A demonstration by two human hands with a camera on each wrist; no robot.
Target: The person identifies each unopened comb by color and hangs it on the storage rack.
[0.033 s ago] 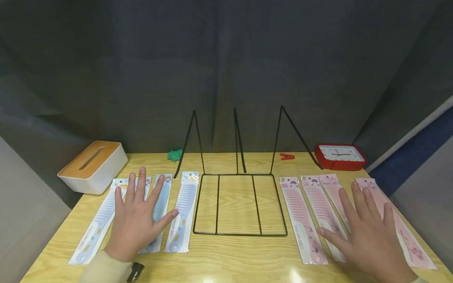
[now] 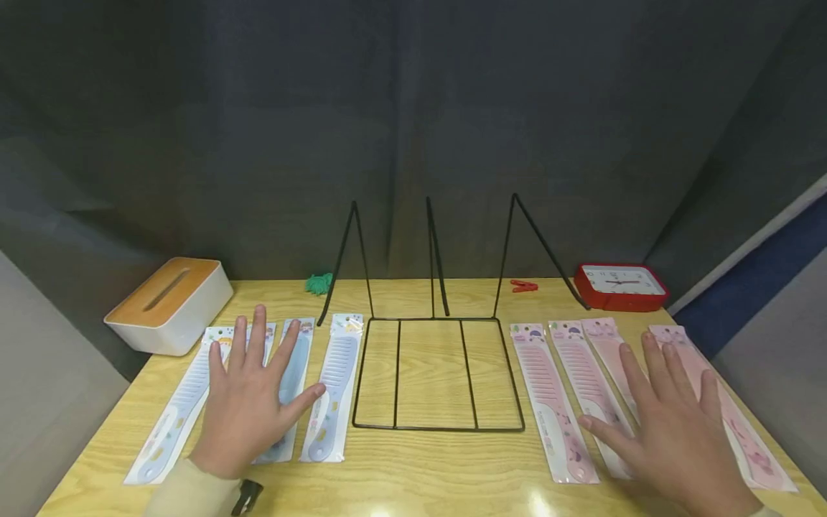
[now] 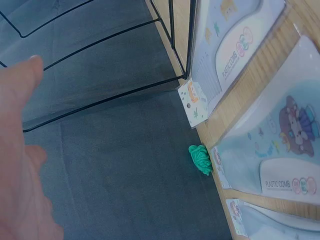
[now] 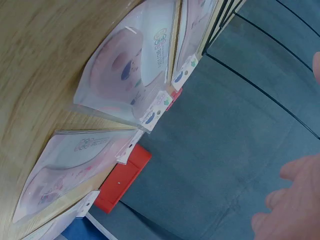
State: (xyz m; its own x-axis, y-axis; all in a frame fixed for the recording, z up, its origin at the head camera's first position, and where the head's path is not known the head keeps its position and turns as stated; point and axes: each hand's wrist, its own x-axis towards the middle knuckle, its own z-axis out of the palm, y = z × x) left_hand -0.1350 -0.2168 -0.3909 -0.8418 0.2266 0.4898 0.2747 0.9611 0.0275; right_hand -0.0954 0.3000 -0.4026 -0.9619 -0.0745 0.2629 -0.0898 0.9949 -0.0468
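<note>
Clearly, I had the left hand (image 2: pixel 247 406) and right hand (image 2: pixel 678 438) spread, gripping nothing, over the blue combs (image 2: pixel 333 388) and pink combs (image 2: pixel 555 402), all lying on the table (image 2: pixel 420 470), none on the rack (image 2: pixel 439 429) between them, so I judged everything left to do.

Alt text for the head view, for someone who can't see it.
The left hand is over packaged blue combs and the right hand over pink combs, fingers spread, with a black wire rack between on a wood-grain table. Farther back, left to right, are a tissue box, green bundle, red clip and red clock.
</note>
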